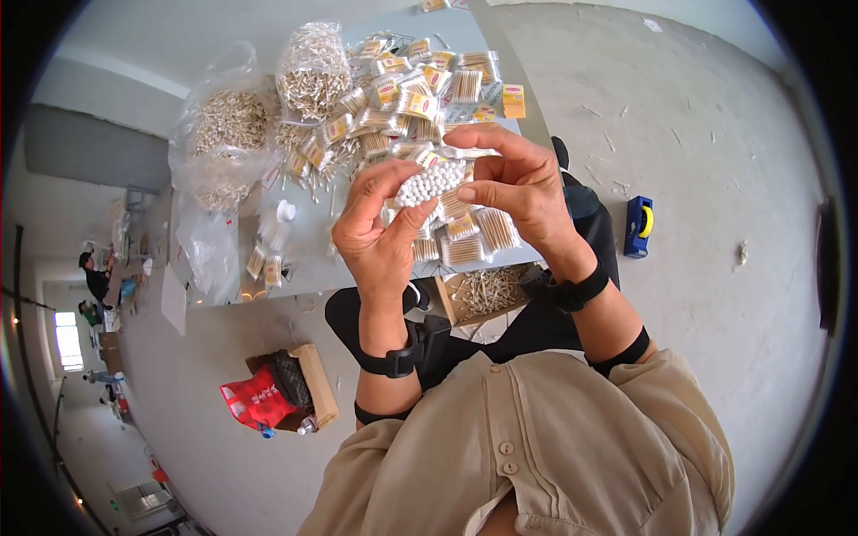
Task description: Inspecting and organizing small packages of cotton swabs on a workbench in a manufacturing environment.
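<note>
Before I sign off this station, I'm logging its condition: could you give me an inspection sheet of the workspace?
Surface: grey table, largely covered.
Job's things: white-tipped swab bundle, held up; swab packs and clear bags of swabs beyond.
Clutter: blue tape dispenser and stray swabs on the floor; carton with red bag.
Hands: left hand pinches the bundle; right hand at its other side, contact unclear.
Cables: nothing clearly seen.
Surroundings: people, bright window, far left.

An oval cotton swab bundle (433, 183), white tips up, is held midair.
</note>
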### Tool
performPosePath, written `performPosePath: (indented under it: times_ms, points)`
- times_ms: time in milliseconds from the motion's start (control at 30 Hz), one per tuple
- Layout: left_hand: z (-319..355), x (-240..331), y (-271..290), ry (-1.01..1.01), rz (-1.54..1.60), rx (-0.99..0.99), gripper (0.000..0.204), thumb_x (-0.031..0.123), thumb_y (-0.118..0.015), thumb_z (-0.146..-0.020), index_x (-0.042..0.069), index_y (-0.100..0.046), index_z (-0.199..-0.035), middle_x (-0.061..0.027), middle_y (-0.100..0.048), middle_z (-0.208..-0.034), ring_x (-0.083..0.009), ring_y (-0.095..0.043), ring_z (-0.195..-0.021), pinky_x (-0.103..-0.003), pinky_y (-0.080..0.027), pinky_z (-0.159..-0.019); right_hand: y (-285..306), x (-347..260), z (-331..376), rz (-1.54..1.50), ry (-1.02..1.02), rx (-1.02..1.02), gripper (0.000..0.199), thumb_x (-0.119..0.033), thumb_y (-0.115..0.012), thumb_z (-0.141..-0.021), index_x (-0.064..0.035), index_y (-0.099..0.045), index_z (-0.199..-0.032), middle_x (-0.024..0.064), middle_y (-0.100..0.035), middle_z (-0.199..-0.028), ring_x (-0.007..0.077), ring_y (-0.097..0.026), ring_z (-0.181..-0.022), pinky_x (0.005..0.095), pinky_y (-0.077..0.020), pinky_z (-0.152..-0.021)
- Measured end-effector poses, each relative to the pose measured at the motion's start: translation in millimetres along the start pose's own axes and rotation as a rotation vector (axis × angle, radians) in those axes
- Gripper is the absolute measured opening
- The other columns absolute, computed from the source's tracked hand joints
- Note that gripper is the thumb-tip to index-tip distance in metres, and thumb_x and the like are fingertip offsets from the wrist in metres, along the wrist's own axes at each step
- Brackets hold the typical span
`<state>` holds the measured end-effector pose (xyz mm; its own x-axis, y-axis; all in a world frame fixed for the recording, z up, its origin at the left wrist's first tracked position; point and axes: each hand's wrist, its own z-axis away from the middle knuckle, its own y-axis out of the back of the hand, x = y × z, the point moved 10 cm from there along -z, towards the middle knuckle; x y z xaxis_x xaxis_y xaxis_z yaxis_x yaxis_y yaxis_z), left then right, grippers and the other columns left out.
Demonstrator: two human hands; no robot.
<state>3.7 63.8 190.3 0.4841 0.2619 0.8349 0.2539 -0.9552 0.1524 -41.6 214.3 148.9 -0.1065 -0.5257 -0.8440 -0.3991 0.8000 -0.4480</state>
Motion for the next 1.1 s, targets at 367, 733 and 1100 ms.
performPosePath:
  times_ms: [367, 733, 1100]
  points:
    - [5, 19, -9, -0.075, -0.054, -0.08, 0.03, -0.004, -0.072, -0.069, -0.002, -0.065, -0.098, -0.0085, -0.061, -0.1, -0.0175, -0.056, -0.096, -0.03, -0.043, -0.088, -12, -33, 12, 0.131, 0.2, -0.073, 0.031, 0.006, -0.071, -0.07, -0.0063, -0.068, -0.098, 0.0007, -0.06, -0.1, 0.0011, -0.043, -0.06, 0.0164, -0.036, -0.053]
    - [6, 32, -18, -0.153, -0.107, -0.107, 0.031, 0.0, -0.074, -0.067, 0.003, -0.066, -0.097, -0.0064, -0.063, -0.093, -0.0177, -0.059, -0.088, -0.029, -0.046, -0.078, -13, -27, 14, 0.191, 0.178, -0.083, 0.027, 0.004, -0.071, -0.072, -0.0051, -0.066, -0.097, 0.0, -0.06, -0.097, 0.0022, -0.046, -0.067, 0.0171, -0.04, -0.058]
    - [5, 33, -17, -0.133, -0.134, -0.12, 0.03, -0.001, -0.074, -0.066, 0.002, -0.066, -0.096, -0.0073, -0.063, -0.092, -0.0174, -0.059, -0.085, -0.028, -0.047, -0.076, -13, -24, 15, 0.275, 0.172, -0.072, 0.03, 0.004, -0.072, -0.071, -0.0048, -0.065, -0.098, -0.0015, -0.058, -0.09, 0.0036, -0.046, -0.066, 0.0183, -0.0397, -0.058]
